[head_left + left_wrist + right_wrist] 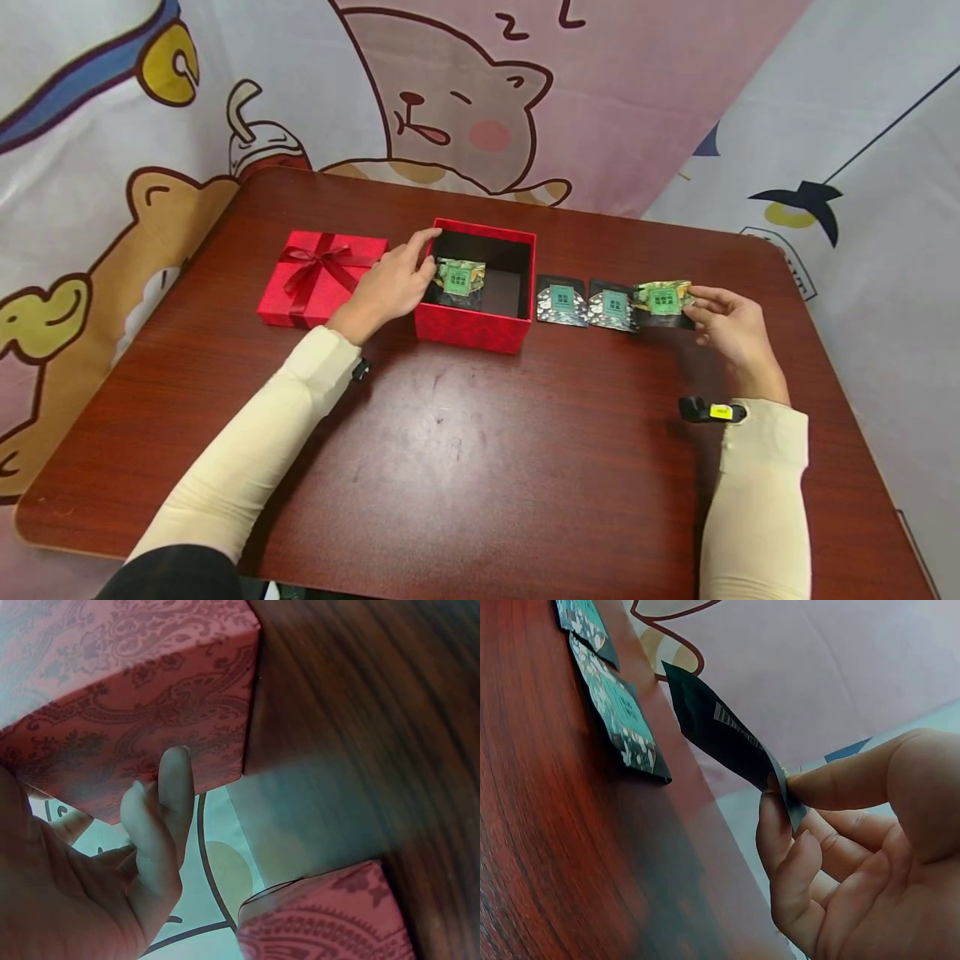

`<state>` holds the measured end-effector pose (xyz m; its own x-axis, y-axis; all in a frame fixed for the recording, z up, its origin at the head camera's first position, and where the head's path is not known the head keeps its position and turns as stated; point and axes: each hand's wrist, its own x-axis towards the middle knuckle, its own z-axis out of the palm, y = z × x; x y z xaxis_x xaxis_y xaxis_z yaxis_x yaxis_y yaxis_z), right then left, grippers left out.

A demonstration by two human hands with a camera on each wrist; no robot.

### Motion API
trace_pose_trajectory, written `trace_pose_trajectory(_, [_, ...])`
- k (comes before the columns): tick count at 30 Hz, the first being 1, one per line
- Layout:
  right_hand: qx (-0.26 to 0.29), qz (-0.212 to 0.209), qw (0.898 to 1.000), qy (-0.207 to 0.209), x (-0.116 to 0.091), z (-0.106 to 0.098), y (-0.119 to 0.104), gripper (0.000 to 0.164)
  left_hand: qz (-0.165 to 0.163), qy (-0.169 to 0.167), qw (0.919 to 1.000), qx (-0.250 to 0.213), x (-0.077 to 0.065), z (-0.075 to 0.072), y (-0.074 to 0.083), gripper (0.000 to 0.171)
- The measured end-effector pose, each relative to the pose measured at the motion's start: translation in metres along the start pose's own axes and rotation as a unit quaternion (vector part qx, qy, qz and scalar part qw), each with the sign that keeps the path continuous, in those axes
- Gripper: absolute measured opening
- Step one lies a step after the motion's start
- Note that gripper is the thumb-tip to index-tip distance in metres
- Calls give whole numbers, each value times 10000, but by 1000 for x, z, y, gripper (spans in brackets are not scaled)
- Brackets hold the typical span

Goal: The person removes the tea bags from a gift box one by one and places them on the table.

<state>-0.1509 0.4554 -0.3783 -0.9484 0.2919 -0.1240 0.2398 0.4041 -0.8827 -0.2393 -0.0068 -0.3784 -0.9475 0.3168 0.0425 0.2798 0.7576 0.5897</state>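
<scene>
My right hand pinches the edge of a tea sachet with a green and gold front, lifted off the table; its dark back with a barcode shows in the right wrist view. Left of it, two dark sachets with teal labels, one nearer and one farther, lie in a row. An uncovered red gift box with a dark inside holds another green and gold sachet. My left hand rests against the box's left side, fingers relaxed, some touching its outer wall in the left wrist view.
A red lid with a ribbon bow sits left of the box, close to my left wrist. The brown wooden table has rounded corners. A cartoon-printed cloth hangs behind the table.
</scene>
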Motion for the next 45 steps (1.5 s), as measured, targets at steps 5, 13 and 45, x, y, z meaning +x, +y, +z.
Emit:
trace_pose_trajectory(5, [-59, 53, 10000, 50, 1, -2, 4, 35, 0, -1, 10000, 0, 0, 0, 0, 54])
trace_pose_trajectory(13, [-189, 122, 9997, 27, 2, -6, 12, 36, 31, -6, 10000, -17, 0, 1, 0, 53])
trace_pose_trajectory(45, [-1895, -249, 9816, 25, 13, -7, 29, 45, -21, 4, 10000, -84, 1, 1, -1, 53])
